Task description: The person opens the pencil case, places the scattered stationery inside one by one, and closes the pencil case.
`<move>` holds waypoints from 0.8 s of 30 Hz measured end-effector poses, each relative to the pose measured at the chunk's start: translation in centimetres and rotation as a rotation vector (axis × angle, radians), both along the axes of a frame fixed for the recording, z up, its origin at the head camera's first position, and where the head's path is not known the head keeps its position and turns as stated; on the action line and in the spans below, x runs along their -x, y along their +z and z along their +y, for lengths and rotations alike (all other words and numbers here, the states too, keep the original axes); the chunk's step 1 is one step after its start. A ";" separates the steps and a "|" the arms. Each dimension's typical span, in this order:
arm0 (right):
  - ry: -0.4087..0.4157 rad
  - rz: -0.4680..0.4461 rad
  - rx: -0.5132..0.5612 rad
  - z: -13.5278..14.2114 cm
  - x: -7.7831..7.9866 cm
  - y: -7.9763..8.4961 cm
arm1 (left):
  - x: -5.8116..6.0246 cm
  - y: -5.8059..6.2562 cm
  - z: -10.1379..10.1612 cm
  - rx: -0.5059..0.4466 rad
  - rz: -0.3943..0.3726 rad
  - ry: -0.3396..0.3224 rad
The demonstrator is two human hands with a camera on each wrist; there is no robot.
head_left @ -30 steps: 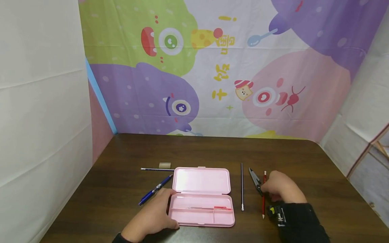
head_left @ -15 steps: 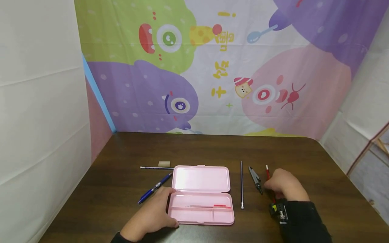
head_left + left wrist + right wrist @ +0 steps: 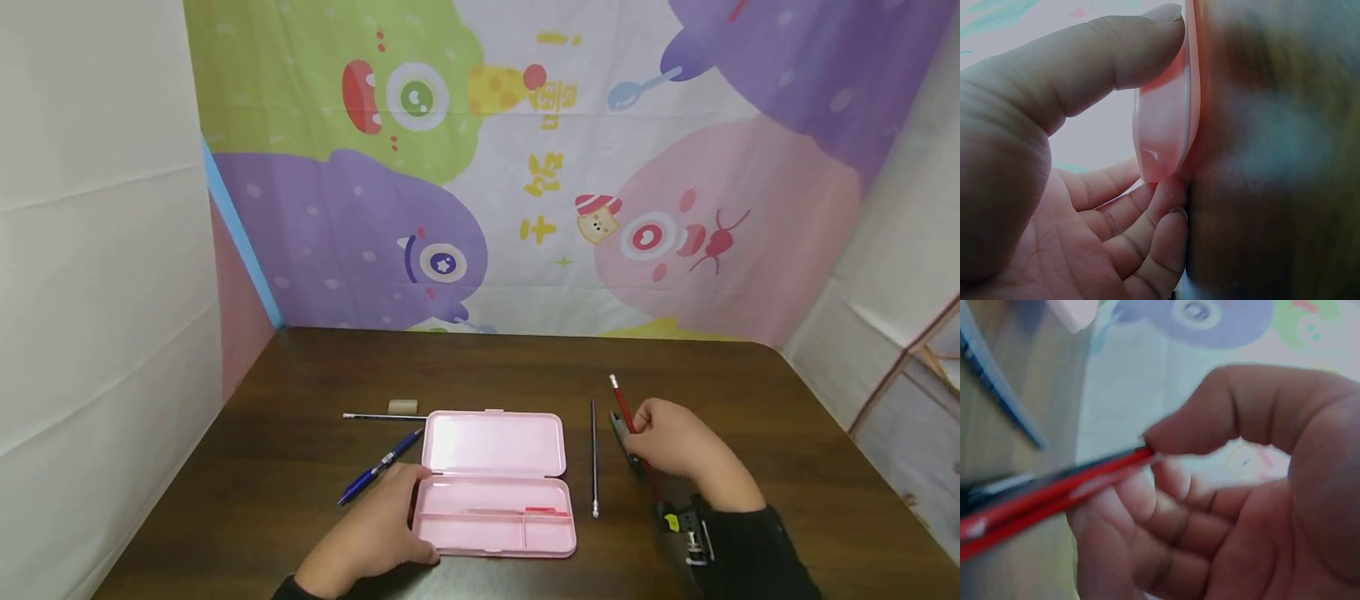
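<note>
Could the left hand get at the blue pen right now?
Probably yes: the blue pen lies beside the left hand, with nothing seen on top. That hand holds the case, though, so it would likely have to let go.

Table (image 3: 480, 367), pink case (image 3: 495, 446), pen (image 3: 380, 468), beige block (image 3: 402, 407), dark pencils (image 3: 595, 458), compass (image 3: 619, 431)

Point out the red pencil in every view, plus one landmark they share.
Head: right of centre, the red pencil in the right hand.
Left wrist: not in it.
Right wrist: slants from the left edge, below mid-height, up to about the centre.
Shared landmark: the brown tabletop.
</note>
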State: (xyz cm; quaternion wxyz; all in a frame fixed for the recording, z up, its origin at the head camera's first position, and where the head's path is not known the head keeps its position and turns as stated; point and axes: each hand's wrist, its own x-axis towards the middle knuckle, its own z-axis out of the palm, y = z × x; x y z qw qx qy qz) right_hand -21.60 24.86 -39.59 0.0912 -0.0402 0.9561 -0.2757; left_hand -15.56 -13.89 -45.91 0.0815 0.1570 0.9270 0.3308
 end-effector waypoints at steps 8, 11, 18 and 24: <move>0.349 0.073 0.069 -3.9 -1.6 1.5 | -0.3 -0.4 -0.1 0.000 0.007 0.000; 0.477 0.112 -0.007 -5.8 -1.8 1.8 | -0.2 -0.5 -0.1 -0.004 0.028 0.003; 0.606 0.179 -0.175 -9.7 -2.0 1.1 | 0.1 -0.4 -0.2 -0.006 0.040 -0.011; 0.722 0.279 -0.400 -12.8 -2.6 0.3 | 0.1 -0.3 -0.2 -0.012 0.039 -0.011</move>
